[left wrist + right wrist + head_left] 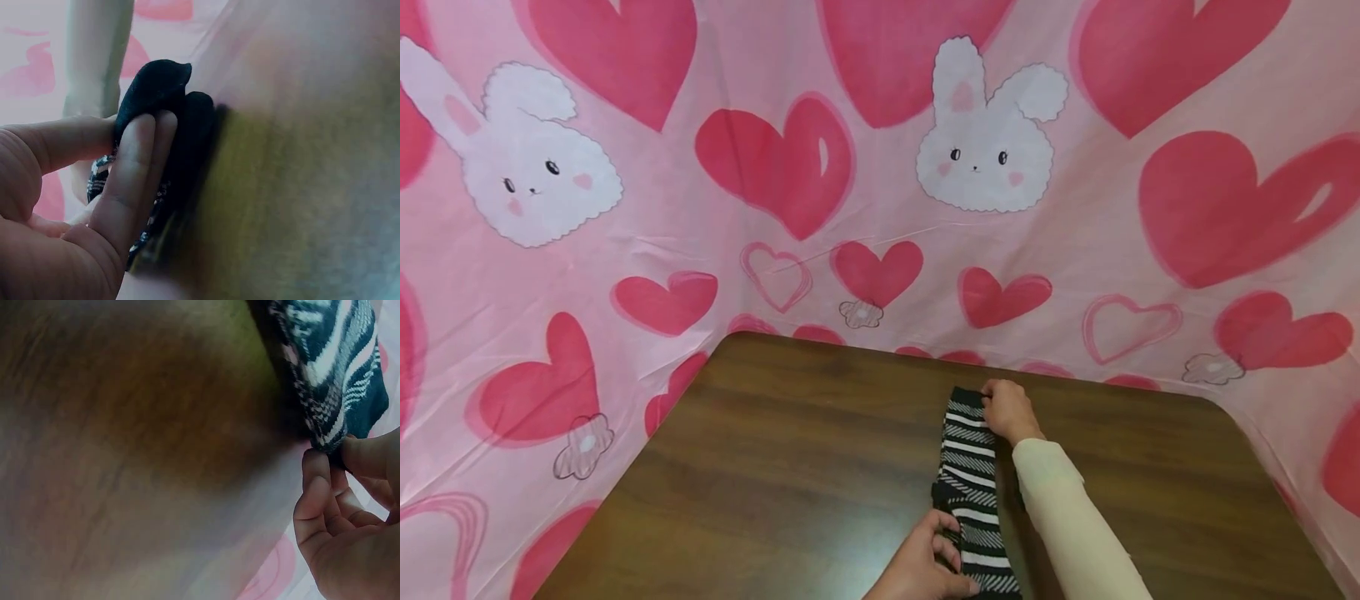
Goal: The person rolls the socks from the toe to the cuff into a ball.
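A black sock (pixel 973 467) with white and grey stripes lies lengthwise on the wooden table, its dark cuff at the far end. My right hand (pixel 1011 410) pinches the right edge of that cuff; in the right wrist view, thumb and fingers (pixel 315 465) meet on the striped knit. Near the front edge of the view, my left hand (pixel 921 562) holds the other end of the sock. Up close in the left wrist view, its thumb and fingers (pixel 128 156) pinch the black end (pixel 153 87). A second dark rounded layer (pixel 199 112) shows beside it; whether it is another sock, I cannot tell.
The brown wooden table (pixel 760 450) has rounded far corners. Behind it and to both sides hangs a pink cloth (pixel 880 208) printed with hearts and rabbits, close to the table's edges.
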A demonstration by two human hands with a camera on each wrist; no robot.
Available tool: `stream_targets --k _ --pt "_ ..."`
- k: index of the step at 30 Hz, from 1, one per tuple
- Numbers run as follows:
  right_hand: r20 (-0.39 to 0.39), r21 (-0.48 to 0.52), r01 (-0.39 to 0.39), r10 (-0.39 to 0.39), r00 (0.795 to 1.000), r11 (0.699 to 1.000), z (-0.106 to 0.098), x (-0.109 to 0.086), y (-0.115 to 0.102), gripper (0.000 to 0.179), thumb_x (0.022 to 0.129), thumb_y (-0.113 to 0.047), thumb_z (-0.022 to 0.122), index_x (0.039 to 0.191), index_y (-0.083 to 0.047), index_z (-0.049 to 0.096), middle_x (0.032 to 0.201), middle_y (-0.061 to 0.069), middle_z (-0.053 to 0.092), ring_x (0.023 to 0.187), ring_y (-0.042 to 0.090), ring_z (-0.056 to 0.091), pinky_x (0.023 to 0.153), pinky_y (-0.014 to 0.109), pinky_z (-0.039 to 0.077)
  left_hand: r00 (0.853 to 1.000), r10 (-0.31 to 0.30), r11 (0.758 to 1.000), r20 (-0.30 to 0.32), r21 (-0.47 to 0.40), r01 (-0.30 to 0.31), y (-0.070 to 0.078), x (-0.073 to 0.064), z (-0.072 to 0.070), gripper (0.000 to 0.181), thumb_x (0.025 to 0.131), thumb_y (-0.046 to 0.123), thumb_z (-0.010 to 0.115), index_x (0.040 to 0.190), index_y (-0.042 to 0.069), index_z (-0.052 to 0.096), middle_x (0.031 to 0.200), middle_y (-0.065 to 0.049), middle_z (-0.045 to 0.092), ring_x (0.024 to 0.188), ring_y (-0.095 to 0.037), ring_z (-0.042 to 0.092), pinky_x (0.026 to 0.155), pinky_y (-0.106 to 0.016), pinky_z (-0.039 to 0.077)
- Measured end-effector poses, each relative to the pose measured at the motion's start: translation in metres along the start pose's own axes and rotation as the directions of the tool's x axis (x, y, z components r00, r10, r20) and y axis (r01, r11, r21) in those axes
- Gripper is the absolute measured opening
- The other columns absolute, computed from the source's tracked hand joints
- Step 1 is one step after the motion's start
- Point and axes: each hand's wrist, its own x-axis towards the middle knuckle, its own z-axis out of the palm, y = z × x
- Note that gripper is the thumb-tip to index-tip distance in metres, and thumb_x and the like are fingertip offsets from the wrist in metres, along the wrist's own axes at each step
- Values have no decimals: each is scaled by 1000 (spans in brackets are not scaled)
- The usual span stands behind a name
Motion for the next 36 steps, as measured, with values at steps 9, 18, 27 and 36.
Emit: stream_targets --k 9,18,27,36 --pt "7 14 -56 56 998 998 7 -3 4 18 95 -7 63 110 2 68 107 21 63 93 37 61 84 55 50 995 102 962 -14 255 -95 -7 1 -1 51 73 -6 82 109 14 52 72 4 60 60 -10 55 64 -26 46" --pt "-32 -9 4 -5 999 1000 -15 -12 2 33 96 -19 63 121 2 63 115 23 60 97 40 61 81 60 50 996 85 897 -12 437 -71 2 -7 -10 44 83 12 80 118 11 54 69 8 62 63 -8 56 68 -30 47" --pt "-148 -287 575 -629 763 766 -62 -73 -2 21 96 -23 65 108 -5 69 103 9 63 91 30 62 78 50 53 708 643 210 292 822 -530 43 -11 -39 39 87 18 77 122 12 61 92 6 56 74 0 49 64 -15 43" --pt "82 -286 913 -941 327 292 -51 -170 14 34 109 -27 38 111 -14 69 102 -3 61 90 13 56 79 30 51 294 324 -556 899 432 -709 48 -4 -44 20 103 24 56 120 19 66 107 4 58 98 -10 52 80 -17 46"
